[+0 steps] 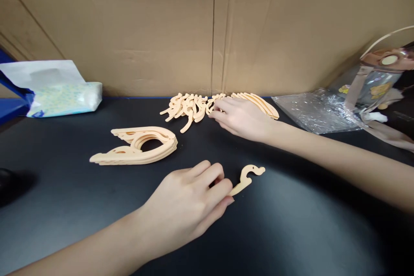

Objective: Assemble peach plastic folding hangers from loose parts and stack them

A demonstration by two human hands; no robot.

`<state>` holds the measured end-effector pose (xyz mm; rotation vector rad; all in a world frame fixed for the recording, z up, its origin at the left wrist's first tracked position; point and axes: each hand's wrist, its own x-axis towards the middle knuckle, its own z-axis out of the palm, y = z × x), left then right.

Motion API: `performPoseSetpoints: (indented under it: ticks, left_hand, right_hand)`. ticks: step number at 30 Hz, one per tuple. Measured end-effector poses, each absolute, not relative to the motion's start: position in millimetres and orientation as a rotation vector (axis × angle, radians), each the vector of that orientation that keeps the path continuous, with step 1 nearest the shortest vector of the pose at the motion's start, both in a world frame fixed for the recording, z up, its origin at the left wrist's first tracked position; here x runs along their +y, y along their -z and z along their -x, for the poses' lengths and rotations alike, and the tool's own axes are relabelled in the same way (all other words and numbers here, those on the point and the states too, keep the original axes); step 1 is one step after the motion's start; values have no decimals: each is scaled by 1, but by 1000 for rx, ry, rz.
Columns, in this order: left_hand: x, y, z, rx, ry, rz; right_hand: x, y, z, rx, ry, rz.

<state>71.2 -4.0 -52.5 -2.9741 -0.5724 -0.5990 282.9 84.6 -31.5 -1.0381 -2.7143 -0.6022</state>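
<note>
Low over the table, my left hand (197, 198) pinches one end of a beige plastic hanger hook piece (247, 177), its curved end pointing right. My right hand (239, 116) reaches to the back, fingers bent together at a pile of loose beige hook pieces (189, 108). Whatever is under those fingertips is hidden. Right behind that hand lies a row of longer curved beige hanger arms (263, 105). To the left of my hands, a stack of beige folding hangers (158, 153) lies flat, their arms folded together.
A tissue pack (64, 99) stands at the back left, in front of the cardboard wall (145, 30). Crumpled clear plastic wrap (317, 110) and a strapped clear bottle (378, 82) are at the right. A dark object (6, 181) sits at the left edge of the black table (274, 233).
</note>
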Motion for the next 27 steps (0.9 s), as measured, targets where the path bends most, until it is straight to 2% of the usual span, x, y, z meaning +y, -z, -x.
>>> performPoseSetpoints:
  ticks: [4, 18, 27]
  left_hand:
    - [-4, 53, -70, -580, 619, 3002]
    - [-5, 54, -70, -589, 626, 3051]
    - [-3, 53, -72, -579, 639, 3055]
  right_hand:
    - [119, 31, -257, -2781, 828, 994]
    - [128, 27, -248, -2811, 1156, 574]
    - [70, -2, -270, -2643, 1214, 580]
